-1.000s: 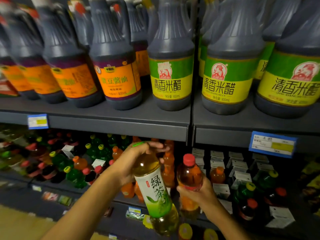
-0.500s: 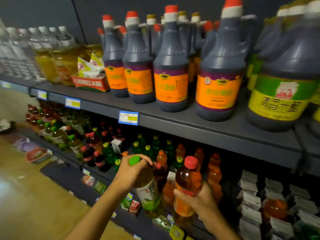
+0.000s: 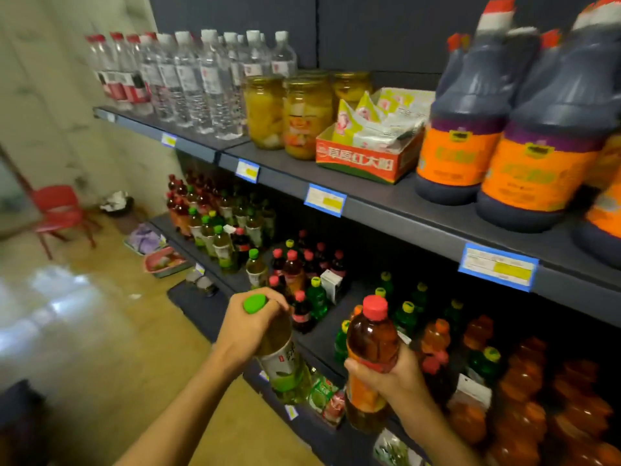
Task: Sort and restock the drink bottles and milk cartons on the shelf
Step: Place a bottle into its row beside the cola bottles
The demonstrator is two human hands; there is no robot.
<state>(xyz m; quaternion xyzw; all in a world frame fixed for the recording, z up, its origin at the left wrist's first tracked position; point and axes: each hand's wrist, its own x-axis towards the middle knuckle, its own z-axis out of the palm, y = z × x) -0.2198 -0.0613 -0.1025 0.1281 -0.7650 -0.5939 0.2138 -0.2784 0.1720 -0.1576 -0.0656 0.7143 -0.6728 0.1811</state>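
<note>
Left grip (image 3: 248, 326) is wrapped round the neck of a green-capped tea bottle (image 3: 280, 361), cap leaning left, base toward the shelf (image 3: 403, 210). Right grip (image 3: 391, 373) clamps the red-capped bottle (image 3: 371, 341), standing near upright, just in front of the lower drinks row.

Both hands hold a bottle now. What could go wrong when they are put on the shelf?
The left hand holds the green-cap bottle only near its neck, so it might swing or slip. The drinks shelf is crowded, so pushing in the red-cap bottle, held by the right hand, could topple neighbours.
</note>
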